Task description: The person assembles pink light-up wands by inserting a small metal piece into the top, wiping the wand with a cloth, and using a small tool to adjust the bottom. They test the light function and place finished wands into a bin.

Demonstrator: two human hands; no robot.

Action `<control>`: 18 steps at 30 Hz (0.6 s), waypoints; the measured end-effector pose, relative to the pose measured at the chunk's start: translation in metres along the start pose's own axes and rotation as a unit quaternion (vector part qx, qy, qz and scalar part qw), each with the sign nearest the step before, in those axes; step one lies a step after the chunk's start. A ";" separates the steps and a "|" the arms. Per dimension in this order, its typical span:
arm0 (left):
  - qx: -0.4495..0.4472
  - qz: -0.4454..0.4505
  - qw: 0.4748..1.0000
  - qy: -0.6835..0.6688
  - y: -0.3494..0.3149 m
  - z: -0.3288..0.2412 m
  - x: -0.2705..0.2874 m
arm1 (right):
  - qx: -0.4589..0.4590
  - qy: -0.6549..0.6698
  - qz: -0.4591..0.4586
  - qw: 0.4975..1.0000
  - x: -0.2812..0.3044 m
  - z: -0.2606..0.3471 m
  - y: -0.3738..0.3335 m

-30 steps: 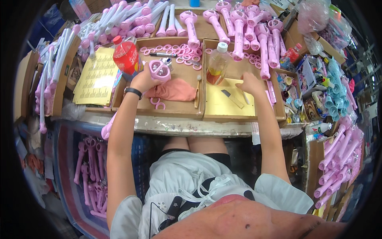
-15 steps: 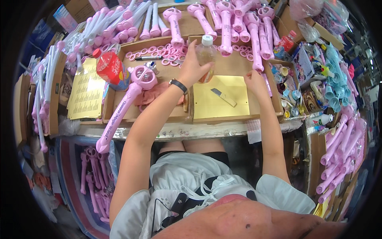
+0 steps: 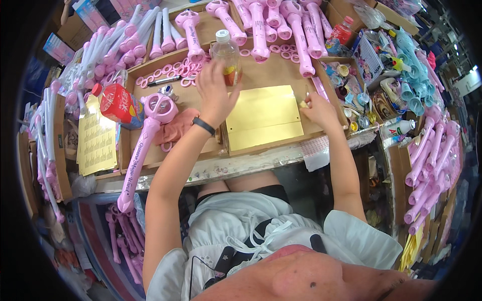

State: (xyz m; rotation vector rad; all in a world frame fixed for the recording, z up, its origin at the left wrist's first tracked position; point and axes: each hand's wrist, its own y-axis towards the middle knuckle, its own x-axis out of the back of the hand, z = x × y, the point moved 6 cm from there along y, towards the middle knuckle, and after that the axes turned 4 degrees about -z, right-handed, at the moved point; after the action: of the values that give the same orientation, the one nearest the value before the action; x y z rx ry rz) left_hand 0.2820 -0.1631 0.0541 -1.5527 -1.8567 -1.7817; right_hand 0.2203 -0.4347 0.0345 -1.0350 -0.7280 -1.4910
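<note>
My left hand (image 3: 215,95) has its fingers apart, a little blurred, close in front of a clear plastic bottle (image 3: 226,50) with a white cap. Whether the fingertips touch the bottle I cannot tell. The bottle stands in the cardboard tray (image 3: 271,67) with some amber liquid in it. In my right hand (image 3: 320,111) is a small knife (image 3: 307,91), its thin blade pointing away from me and its pale handle mostly hidden by the fingers. Between the hands lies a plain gold-yellow sheet (image 3: 263,118).
A pink wand (image 3: 138,158) leans over the tray's left front edge, by a red-labelled bottle (image 3: 120,104). Pink rings (image 3: 175,70), a black marker (image 3: 164,81) and an orange cloth (image 3: 175,126) lie in the tray. More wands (image 3: 258,32) line the back; small jars (image 3: 354,123) stand at right.
The knife has gone from the yellow sheet into my right hand. My left hand's fingers have loosened from around the bottle. The whole view has shifted somewhat.
</note>
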 end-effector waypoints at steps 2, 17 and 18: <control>-0.063 0.102 0.992 0.034 -0.018 -0.020 -0.002 | -0.002 -0.021 -0.072 0.997 0.010 -0.015 0.000; -0.029 0.082 0.992 -0.094 -0.041 -0.032 0.018 | -0.071 0.538 0.084 0.836 -0.027 0.001 0.031; 0.025 0.066 0.990 -0.124 -0.038 -0.025 0.023 | -0.028 0.590 0.054 0.805 -0.014 0.006 0.016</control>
State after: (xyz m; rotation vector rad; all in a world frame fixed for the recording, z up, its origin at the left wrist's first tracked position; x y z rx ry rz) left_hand 0.2311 -0.1620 0.0526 -1.9034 -1.8331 -1.5331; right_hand 0.2376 -0.4265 0.0230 -0.0294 0.2783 -1.6922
